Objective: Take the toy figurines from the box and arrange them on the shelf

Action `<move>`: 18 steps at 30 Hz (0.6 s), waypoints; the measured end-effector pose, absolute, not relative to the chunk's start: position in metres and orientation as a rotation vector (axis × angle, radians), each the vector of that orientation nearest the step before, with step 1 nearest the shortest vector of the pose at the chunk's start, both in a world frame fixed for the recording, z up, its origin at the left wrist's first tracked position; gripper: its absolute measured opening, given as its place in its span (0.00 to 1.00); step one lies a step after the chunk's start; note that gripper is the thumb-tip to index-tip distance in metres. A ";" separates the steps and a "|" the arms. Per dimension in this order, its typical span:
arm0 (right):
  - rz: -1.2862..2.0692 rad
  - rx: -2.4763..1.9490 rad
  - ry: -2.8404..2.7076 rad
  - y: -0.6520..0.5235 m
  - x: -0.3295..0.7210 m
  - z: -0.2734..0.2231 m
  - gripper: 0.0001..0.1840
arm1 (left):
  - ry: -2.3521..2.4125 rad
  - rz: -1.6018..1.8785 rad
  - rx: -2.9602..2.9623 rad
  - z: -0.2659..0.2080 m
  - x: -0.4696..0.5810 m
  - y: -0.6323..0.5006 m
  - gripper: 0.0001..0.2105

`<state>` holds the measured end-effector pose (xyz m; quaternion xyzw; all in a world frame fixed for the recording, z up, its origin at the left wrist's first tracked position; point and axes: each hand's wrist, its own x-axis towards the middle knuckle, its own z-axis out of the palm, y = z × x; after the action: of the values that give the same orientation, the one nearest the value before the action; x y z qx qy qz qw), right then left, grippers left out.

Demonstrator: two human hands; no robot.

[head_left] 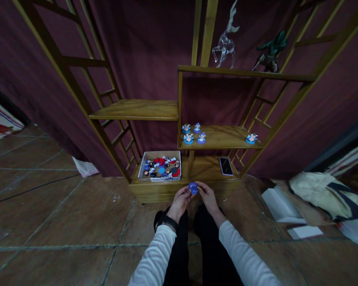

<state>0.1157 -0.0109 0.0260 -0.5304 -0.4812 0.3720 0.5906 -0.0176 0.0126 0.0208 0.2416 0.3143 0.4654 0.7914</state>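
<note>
- Both of our hands are closed on one small purple figure (193,188), held above our knees, just in front of the shelf unit's low base. The left hand (180,200) pinches it from nine o'clock and the right hand (208,196) from three, probably because so small a thing is steadier, and easier to turn, between two sets of fingertips.
- The fingers cover the figure's sides, and we cannot make out its details or tell which way it faces.
- At ten o'clock from the hands, an open box (150,155) stands on the base. Its low walls seem to keep the jumbled figures (161,161) together and within easy reach; many overlap, so we cannot count them.
- At two o'clock a phone (226,166) lies flat near the base's right end, apart from the box; its screen looks dark.
- At twelve, on the shelf (223,139) above, four figurines (201,138) stand two by two: the left pair on blue bases, the right pair purple. The pairing looks like sorting by kind. Their faces are too small to read.
- Between one and two, a lone blue-based figurine (251,138) stands near that shelf's right end, well apart from the four.
- Higher, towards one o'clock, a clear deer (226,43) and a dark green statue (273,49) share the upper shelf; the statue's form is lost in shadow.
- Around three, a pale bag (322,194) slumps on the floor, its contents hidden.
</note>
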 end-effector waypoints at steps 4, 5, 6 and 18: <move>0.964 -1.195 -1.009 -0.008 0.115 0.023 0.16 | 0.680 0.926 0.515 0.020 -0.018 0.013 0.12; 0.987 -1.189 -0.980 -0.007 0.115 0.022 0.17 | 0.681 0.917 0.513 0.020 -0.018 0.014 0.12; 1.008 -1.191 -0.951 -0.007 0.115 0.020 0.17 | 0.681 0.910 0.511 0.020 -0.018 0.014 0.12; 1.186 -1.186 -0.813 -0.004 0.117 0.016 0.19 | 0.746 0.894 0.437 0.014 -0.013 0.018 0.07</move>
<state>0.1171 -0.0045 0.0165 -0.5109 -0.3500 0.5106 0.5964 -0.0134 0.0181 0.0145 0.2049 0.3496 0.4185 0.8128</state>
